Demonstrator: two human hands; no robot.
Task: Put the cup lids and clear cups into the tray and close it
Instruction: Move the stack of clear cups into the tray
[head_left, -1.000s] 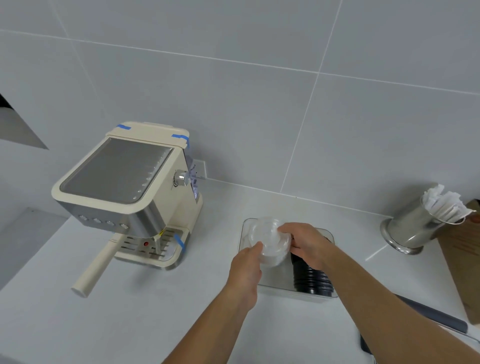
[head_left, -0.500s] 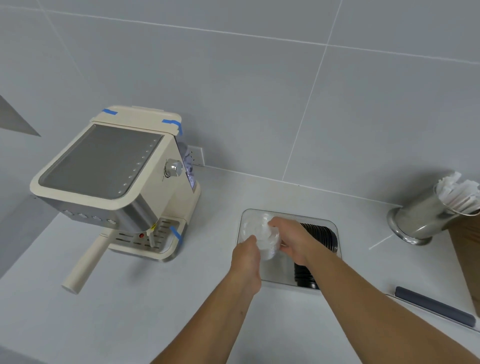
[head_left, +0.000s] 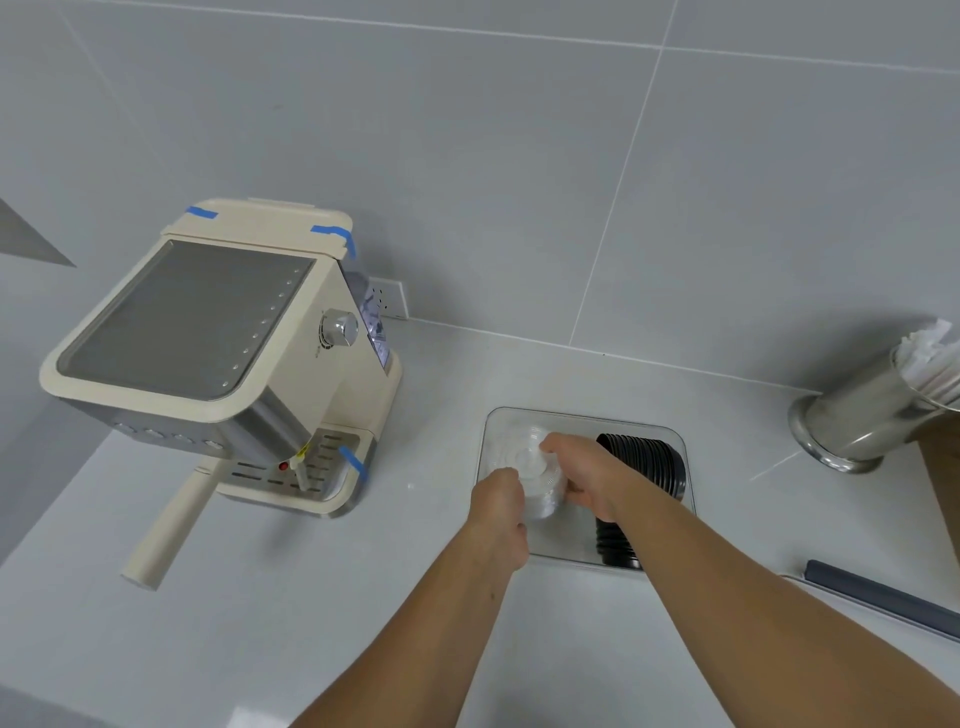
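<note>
A clear rectangular tray lies open on the white counter, right of centre. A row of black cup lids lies along its right side. Over the tray's left half I hold a stack of clear cups on its side, low in the tray. My left hand grips the near end of the stack and my right hand grips its right side. My right forearm hides the middle of the black lids.
A cream espresso machine with a long handle stands to the left. A steel holder with white wrapped straws stands at the right, beside a brown board. A dark grey bar on a flat clear panel lies at the lower right.
Both hands have lowered the stack of clear cups from above the tray down into its left half. The view has also shifted and now shows more of the black lids.
</note>
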